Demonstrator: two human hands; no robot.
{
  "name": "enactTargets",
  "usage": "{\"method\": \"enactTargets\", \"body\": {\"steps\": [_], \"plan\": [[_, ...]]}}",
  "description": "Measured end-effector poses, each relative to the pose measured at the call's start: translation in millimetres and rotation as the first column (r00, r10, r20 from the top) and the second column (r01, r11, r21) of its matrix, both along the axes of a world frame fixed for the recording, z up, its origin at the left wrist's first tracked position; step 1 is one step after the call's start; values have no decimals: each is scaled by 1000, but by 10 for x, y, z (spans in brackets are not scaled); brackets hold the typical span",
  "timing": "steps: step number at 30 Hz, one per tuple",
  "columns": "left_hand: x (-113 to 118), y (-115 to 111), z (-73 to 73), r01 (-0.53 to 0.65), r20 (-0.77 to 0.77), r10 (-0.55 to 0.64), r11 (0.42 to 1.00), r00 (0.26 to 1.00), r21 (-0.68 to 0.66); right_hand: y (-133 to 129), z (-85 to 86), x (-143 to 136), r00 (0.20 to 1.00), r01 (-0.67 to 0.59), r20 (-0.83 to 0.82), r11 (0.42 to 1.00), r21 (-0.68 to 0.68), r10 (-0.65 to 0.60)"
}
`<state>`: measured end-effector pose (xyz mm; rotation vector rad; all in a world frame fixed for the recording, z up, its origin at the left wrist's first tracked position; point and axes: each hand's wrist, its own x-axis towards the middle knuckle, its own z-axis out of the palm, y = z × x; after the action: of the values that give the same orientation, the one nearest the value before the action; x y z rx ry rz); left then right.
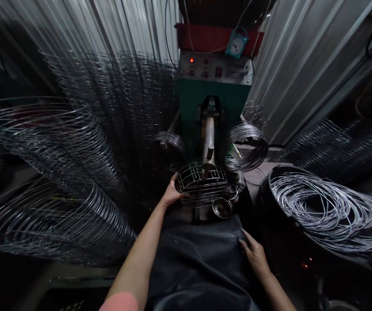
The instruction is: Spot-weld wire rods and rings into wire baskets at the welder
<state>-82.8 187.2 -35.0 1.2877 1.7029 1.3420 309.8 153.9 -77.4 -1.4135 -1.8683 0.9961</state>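
Note:
My left hand point(172, 193) is closed on the left end of a round wire basket frame point(201, 183). The frame sits under the metal arm point(209, 142) of a green machine point(190, 97). My right hand point(253, 251) is at the right edge of a dark apron point(198, 259) over my lap, its fingertips against the cloth; whether they pinch it is hard to tell. A small metal bowl point(222, 208) stands just below the frame's right end. Wire ring bundles hang at both sides of the machine arm, one at the left point(169, 144) and one at the right point(246, 147).
Tall stacks of wire rings point(88, 147) fill the left side. At the right, a black tub point(270, 190) holds many loose wire rings point(328, 211). A blue clock point(236, 44) hangs above the machine's control panel point(211, 69), where a red light glows.

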Motion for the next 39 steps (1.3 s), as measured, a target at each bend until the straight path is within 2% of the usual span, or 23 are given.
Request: {"method": "enactTargets", "body": {"steps": [2,4,11,14,17,20,24,26,28,29,30,32,35,39], "plan": [[-11,22,-16,33,147,-37,999,988,29,5,58,-80,1000,-27,0,1000,-5,27],[-46,34,-14,70,224,-81,996,971,57,-21,78,-139,999,-33,-10,999,-7,33],[-161,91,-21,123,230,-143,988,963,96,-39,5,-140,990,70,-110,976,-208,-94],[-186,123,-33,74,150,-91,991,984,111,-21,56,-157,990,78,-97,964,-253,-105],[-206,93,-33,28,90,-37,995,995,97,-17,295,-284,996,12,-80,980,-200,-29],[-185,-78,9,26,68,-34,993,997,112,3,728,-557,977,-193,-95,981,7,193],[-6,-463,180,88,-177,-63,987,982,135,107,1326,-1026,867,-479,-30,849,223,497],[143,-621,298,131,-334,-87,985,938,113,195,1507,-1232,798,-600,69,780,180,598],[297,-711,413,167,-482,-119,984,868,58,285,1586,-1387,731,-675,172,737,39,661],[364,-731,464,180,-543,-139,983,828,24,321,1597,-1442,714,-678,214,734,-26,667],[422,-737,508,189,-593,-156,982,790,-6,346,1597,-1478,713,-663,249,746,-65,656],[496,-722,573,197,-651,-178,979,737,-45,353,1588,-1496,740,-614,306,787,-58,599],[513,-680,628,191,-656,-180,980,733,-55,280,1614,-1401,766,-600,304,800,19,567],[506,-647,680,165,-640,-161,985,752,-54,240,1726,-1252,716,-679,194,734,-33,671]]}}
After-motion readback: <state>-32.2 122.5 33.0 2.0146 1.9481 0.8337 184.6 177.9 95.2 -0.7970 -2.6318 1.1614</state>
